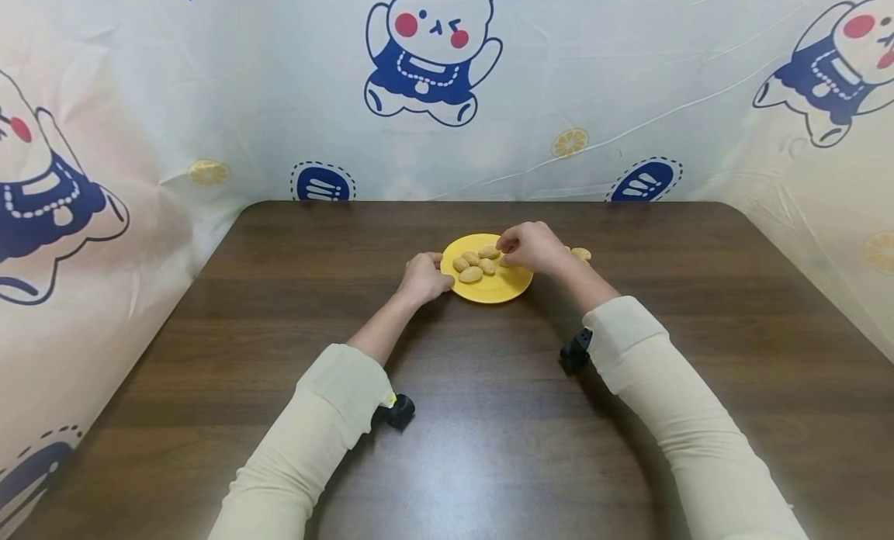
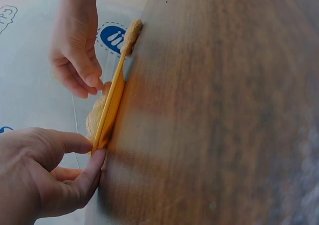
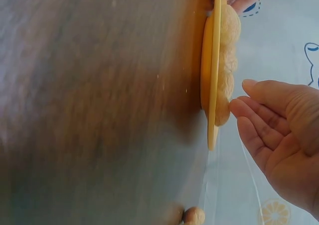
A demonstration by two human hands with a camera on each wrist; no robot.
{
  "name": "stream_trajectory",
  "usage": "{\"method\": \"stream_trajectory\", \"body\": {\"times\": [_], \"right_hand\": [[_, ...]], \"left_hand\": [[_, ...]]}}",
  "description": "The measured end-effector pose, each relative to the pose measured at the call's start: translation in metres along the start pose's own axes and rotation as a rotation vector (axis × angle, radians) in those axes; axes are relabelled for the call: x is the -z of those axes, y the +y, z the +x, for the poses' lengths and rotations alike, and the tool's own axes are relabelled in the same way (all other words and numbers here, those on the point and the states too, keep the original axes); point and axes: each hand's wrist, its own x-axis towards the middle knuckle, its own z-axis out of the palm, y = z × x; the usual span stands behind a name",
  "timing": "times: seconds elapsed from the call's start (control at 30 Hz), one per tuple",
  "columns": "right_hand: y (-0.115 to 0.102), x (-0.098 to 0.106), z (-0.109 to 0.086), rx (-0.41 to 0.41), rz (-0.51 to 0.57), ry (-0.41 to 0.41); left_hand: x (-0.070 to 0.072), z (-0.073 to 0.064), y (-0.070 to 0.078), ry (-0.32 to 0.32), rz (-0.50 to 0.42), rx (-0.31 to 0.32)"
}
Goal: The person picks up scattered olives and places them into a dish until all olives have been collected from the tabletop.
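Observation:
A yellow plate [image 1: 489,293] stands on the table with several unshelled peanuts [image 1: 471,275] lying on it. My left hand [image 1: 422,280] pinches the plate's left rim between thumb and fingers, as the left wrist view also shows. Over the plate's right side is my right hand [image 1: 536,249], palm turned toward the peanuts. In the right wrist view a fingertip of the right hand [image 3: 284,140] touches or nearly touches a peanut [image 3: 223,113] at the row's end, and the thumb stands apart from the fingers. No peanut shows in its grasp.
More peanuts [image 1: 581,254] lie on the brown wooden table [image 1: 447,369] just right of the plate, partly behind the right hand. A printed cloth [image 1: 279,74] hangs behind the table and along its sides. Dark wrist cameras [image 1: 400,413] sit below both cuffs.

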Motion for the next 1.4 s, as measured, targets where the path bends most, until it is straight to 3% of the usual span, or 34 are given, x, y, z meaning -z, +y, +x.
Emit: {"method": "stream_trajectory", "body": {"times": [0.4, 1.4], "right_hand": [[0.021, 0.015, -0.009, -0.113, 0.049, 0.025], [0.084, 0.044, -0.036, -0.218, 0.03, 0.155]], "left_hand": [[0.0, 0.0, 0.001, -0.003, 0.008, -0.005], [0.001, -0.001, 0.001, -0.002, 0.011, 0.005]]}}
